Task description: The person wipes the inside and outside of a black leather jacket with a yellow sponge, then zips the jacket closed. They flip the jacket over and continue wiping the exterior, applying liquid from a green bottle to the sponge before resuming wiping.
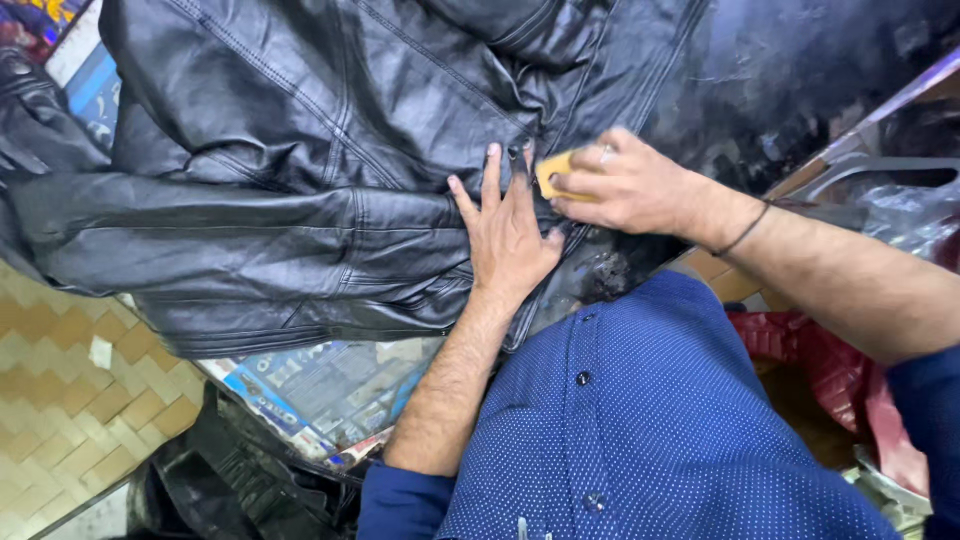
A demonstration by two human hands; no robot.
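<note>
Black leather jacket (pixel 300 170) spread flat across the bench, filling the far and left of the scene, one sleeve lying crosswise along its near edge, seams and a front opening running down toward the middle. Dark stained bench top (pixel 800 70) showing at far right, beyond the jacket. Blue dotted shirt (pixel 650 420) filling the near middle, buttons down its front. Printed paper sheets (pixel 330 390) poking out from under the jacket's near edge, above a tiled floor (pixel 70 400) at near left. Red bag (pixel 830 370) bunched at right, beside the shirt. Left hand (pixel 510 235) pressed flat on the leather near the front opening, fingers spread apart, palm down, holding nothing. Right hand (pixel 625 185) just right of it, fingers closed together around a small yellow sponge (pixel 553 173), the sponge resting on the jacket at the opening, almost touching the left fingertips. Thin black band (pixel 745 232) circling the right wrist. Ring (pixel 606 153) on one right finger.
</note>
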